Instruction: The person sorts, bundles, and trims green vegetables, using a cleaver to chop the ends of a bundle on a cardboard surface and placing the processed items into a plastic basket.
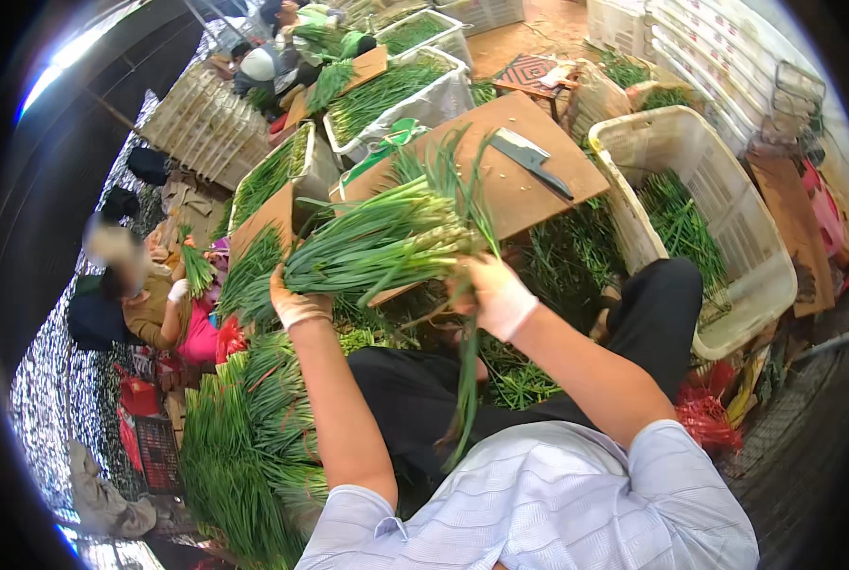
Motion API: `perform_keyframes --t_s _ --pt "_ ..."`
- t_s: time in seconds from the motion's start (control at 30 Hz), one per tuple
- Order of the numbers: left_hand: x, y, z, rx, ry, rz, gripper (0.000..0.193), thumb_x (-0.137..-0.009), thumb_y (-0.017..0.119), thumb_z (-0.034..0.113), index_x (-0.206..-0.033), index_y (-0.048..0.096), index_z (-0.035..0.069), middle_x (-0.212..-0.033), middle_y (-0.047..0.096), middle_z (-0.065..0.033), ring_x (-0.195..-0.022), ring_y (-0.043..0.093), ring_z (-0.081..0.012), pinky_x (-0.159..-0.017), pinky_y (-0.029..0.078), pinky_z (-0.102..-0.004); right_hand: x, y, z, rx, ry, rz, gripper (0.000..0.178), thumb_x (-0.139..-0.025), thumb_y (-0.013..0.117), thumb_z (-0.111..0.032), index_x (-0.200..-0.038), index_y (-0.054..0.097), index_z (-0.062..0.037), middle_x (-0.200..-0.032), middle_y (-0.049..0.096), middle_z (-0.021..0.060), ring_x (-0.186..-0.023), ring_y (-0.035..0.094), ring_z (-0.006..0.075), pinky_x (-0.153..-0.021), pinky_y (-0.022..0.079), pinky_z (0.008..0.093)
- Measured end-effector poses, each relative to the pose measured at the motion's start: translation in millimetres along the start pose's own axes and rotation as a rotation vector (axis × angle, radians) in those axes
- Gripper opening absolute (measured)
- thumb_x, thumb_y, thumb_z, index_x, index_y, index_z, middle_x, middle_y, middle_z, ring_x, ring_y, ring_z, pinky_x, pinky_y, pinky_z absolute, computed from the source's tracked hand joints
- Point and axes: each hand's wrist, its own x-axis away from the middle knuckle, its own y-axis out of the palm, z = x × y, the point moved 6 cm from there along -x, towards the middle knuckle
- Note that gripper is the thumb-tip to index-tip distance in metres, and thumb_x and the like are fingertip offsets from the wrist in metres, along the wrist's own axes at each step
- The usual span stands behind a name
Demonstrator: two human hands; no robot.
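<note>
A thick bunch of green chives (377,237) lies across my left hand (298,302), which is closed around its leafy side. The pale stem ends point right, over the near edge of a wooden board (567,180). My right hand (496,294) is beside those ends, its fingers closed on some loose chive leaves (468,389) that hang down toward my lap. White material covers both hands near the wrists. On the board rests a cleaver (534,163) with a black handle, and a green object (400,133) sits at its far left edge.
A large pile of chives (239,456) lies at my left. A white crate (766,256) with greens stands at the right, and a lined crate (457,95) of chives is farther ahead. At the left, a person (158,309) holds a small bunch. Red plastic (705,418) lies near my right knee.
</note>
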Motion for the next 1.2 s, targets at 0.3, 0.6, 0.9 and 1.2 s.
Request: perform_keyframes --t_s 0.3,0.6,0.9,1.2 --pt "19 15 -1 0.227 0.166 -0.088 0.023 -0.092 0.057 0.031 -0.098 0.067 0.011 -0.108 0.069 -0.012 -0.101 0.063 -0.0296 -0.092 0.052 -0.0556 29 -20 -5 0.106 0.093 0.218 0.028 -0.091 0.067 -0.035 -0.104 0.06 -0.0114 -0.076 0.06 -0.0023 -0.055 0.049 0.0098 -0.051 0.039 0.0276" --pt "55 42 -2 0.249 0.267 -0.459 0.019 -0.089 0.067 0.015 -0.106 0.067 0.005 -0.107 0.07 -0.0096 -0.114 0.062 -0.0257 -0.104 0.048 -0.0503 84 31 -99 1.147 -0.543 -0.013 0.015 -0.09 0.066 -0.013 -0.101 0.07 -0.0034 -0.095 0.068 0.011 -0.09 0.065 0.0196 -0.084 0.05 0.0328" --pt "85 79 -33 0.26 0.136 -0.52 0.021 -0.093 0.064 0.019 -0.11 0.067 0.008 -0.108 0.071 -0.0086 -0.112 0.063 -0.0285 -0.102 0.049 -0.053 58 58 -70 1.706 -1.137 0.112 0.052 -0.068 0.081 -0.022 -0.117 0.066 -0.0146 -0.096 0.063 0.009 -0.091 0.062 0.0321 -0.082 0.045 0.0459" --pt "84 70 -42 0.189 0.085 -0.362 0.03 -0.09 0.068 0.03 -0.097 0.07 0.001 -0.108 0.07 -0.0174 -0.104 0.065 -0.0312 -0.097 0.053 -0.0499 32 30 -74 0.744 -0.678 0.142 0.016 -0.085 0.073 -0.006 -0.098 0.066 0.0006 -0.083 0.069 0.0075 -0.075 0.063 0.0169 -0.073 0.05 0.0295"
